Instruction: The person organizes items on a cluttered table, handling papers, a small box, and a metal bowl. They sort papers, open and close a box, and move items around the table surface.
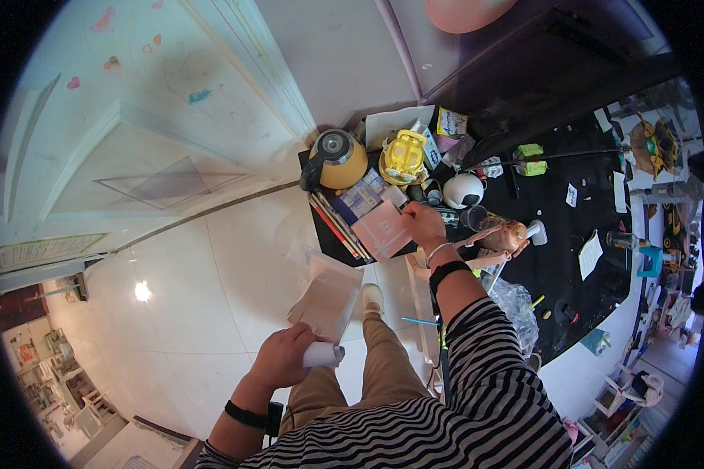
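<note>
My left hand (284, 356) grips a rolled white paper (324, 355) together with a clear plastic sleeve of pale papers (331, 299), which hangs over the floor. My right hand (425, 224) is at the upper right edge of a pink card (381, 230) printed with a white ribbon bow; its fingertips are closed on or against that edge. The card lies on blue-and-white patterned packs (361, 196). Beside them, to the left, several thin books (337, 225) lie stacked at the corner of the black tabletop.
A yellow thermos jug (343, 164), a yellow toy-like container (405, 155) and a white round device (463, 190) stand beyond the card. A brown bottle with a strap (504, 235), a crumpled plastic bag (513, 311) and a glass bottle (625, 240) are on the right. A white door (152, 117) rises at left.
</note>
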Tool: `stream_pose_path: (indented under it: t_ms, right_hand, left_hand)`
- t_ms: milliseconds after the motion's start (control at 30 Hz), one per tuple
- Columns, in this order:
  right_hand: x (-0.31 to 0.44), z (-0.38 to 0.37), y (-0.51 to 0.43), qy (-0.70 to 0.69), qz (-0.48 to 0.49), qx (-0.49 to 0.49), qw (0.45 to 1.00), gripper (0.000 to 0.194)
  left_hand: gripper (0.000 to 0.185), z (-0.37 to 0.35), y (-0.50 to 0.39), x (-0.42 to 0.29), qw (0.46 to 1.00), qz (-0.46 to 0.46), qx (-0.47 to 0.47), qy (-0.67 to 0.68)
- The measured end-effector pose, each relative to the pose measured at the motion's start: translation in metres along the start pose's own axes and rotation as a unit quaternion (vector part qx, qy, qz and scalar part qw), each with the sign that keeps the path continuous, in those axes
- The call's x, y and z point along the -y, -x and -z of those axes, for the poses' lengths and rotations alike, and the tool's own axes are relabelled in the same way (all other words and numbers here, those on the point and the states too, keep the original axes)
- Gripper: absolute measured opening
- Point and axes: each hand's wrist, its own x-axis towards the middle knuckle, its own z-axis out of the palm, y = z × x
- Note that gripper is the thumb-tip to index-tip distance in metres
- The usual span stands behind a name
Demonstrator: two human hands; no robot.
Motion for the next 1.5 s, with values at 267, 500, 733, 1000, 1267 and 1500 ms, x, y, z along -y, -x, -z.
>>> stream_pose_path:
  t_ms: [267,500,733,1000,1267,1500]
  right_hand:
    - [0.030,-0.004,0.002,0.084,-0.086,-0.005,0.993,0.021]
    - [0.048,0.005,0.067,-0.175,0.055,0.058,0.981,0.038]
    - [0.084,0.031,0.163,-0.583,-0.056,0.279,0.761,0.061]
    - [0.159,0.074,0.212,-0.509,0.152,0.226,0.817,0.060]
    - [0.241,0.075,0.251,-0.464,0.188,0.089,0.861,0.059]
    - [0.260,0.085,0.271,-0.078,0.163,-0.153,0.972,0.077]
  left_hand:
    - [0.036,0.003,-0.005,-0.010,0.999,-0.009,-0.041,-0.016]
    - [0.042,0.022,-0.003,-0.026,0.996,-0.026,-0.085,0.027]
    - [0.046,0.043,0.010,-0.035,0.946,-0.033,-0.136,0.294]
    - [0.057,0.072,0.042,-0.025,0.704,0.067,-0.111,0.699]
    - [0.059,0.105,0.076,-0.034,0.635,0.029,-0.091,0.766]
    - [0.058,0.111,0.098,-0.066,0.692,-0.016,-0.099,0.715]
